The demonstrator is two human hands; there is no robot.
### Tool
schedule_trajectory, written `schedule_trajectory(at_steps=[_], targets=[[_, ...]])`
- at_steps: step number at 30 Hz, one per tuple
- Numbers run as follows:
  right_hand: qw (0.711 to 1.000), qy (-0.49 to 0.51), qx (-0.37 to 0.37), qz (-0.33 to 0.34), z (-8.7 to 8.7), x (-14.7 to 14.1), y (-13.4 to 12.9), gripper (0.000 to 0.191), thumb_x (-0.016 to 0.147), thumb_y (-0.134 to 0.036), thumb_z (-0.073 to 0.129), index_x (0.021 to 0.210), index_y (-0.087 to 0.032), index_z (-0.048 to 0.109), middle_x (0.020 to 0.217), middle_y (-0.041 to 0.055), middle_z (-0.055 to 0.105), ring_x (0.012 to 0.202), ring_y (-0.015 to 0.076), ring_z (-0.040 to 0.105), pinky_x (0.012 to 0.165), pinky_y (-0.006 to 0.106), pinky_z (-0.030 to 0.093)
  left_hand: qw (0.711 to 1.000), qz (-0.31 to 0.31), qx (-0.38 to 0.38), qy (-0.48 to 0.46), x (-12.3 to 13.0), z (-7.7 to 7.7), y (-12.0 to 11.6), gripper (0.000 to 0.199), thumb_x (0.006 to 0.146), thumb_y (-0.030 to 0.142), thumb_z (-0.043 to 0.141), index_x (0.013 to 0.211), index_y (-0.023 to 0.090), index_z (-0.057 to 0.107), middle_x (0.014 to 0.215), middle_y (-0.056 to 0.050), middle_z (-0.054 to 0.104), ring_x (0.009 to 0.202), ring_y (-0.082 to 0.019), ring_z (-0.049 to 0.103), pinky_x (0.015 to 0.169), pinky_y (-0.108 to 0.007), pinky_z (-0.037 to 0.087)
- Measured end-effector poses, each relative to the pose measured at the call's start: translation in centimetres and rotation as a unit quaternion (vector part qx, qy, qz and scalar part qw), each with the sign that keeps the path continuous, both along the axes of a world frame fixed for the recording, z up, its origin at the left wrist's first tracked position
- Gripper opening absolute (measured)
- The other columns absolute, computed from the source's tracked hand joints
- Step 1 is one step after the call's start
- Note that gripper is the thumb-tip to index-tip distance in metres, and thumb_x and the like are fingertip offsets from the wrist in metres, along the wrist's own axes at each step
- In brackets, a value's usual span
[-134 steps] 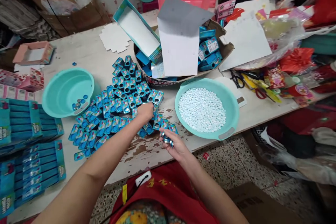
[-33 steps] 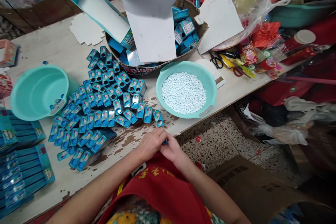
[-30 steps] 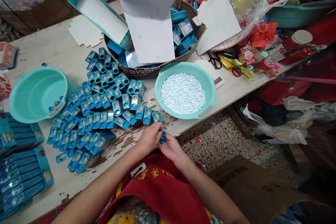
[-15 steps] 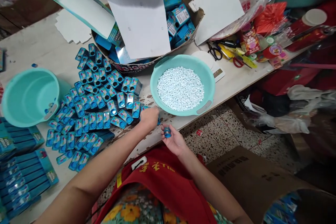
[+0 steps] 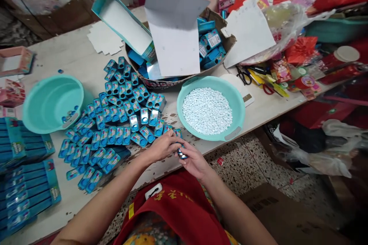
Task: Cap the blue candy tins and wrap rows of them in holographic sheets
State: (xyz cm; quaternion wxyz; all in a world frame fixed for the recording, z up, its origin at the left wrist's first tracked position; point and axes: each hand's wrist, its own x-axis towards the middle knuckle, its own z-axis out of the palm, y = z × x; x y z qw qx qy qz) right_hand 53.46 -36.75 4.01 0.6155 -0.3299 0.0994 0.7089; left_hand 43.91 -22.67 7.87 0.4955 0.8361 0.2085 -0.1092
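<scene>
My right hand [image 5: 193,159] is closed around several small round blue lids [image 5: 182,153] near the table's front edge. My left hand [image 5: 165,146] meets it from the left, its fingertips touching at the lids; what those fingers pinch is too small to tell. Many small blue tins [image 5: 119,135] with round holes or round lids on top stand in rows left of my hands. Behind my right hand is a teal basin [image 5: 181,120] of small white candies [image 5: 207,111]. Another teal basin [image 5: 53,103] at the left holds a few blue round lids.
A cardboard box [image 5: 230,48] of blue tins stands at the back, with a white sheet [image 5: 176,42] over it. Blue display boxes [image 5: 31,187] fill the left front. Scissors [image 5: 243,75], a yellow cutter and wrappers lie at the right. A brown carton [image 5: 276,214] is below the table.
My left hand has come from the nearest tins to my right hand and now touches it. The view has shifted, so the table's contents appear lower and mostly farther right.
</scene>
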Motion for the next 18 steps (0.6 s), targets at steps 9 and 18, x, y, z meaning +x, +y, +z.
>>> schedule_trajectory(at_steps=[9,18], targets=[[0.993,0.013,0.058,0.101,1.3,0.1,6.3,0.033,0.071,-0.014,0.068,0.103,-0.017,0.062,0.083,0.0028,0.061,0.065,0.0060,0.054,0.042,0.012,0.028,0.990,0.118,0.025,-0.076,-3.6,0.7,4.0,0.030,0.092,0.034,0.037,0.081,0.016,0.058,0.088,-0.004,0.056,0.085,-0.015,0.051,0.080,-0.027,0.042],[0.997,-0.047,0.014,0.060,-0.2,-1.5,11.3,0.022,0.069,-0.027,0.075,0.081,-0.013,0.065,0.067,-0.0010,0.055,0.055,0.0031,0.049,0.038,0.010,0.026,0.972,0.202,0.075,-0.090,-3.7,-1.3,6.0,0.017,0.086,0.025,0.045,0.090,0.019,0.061,0.088,-0.003,0.061,0.083,-0.015,0.056,0.075,-0.026,0.045]])
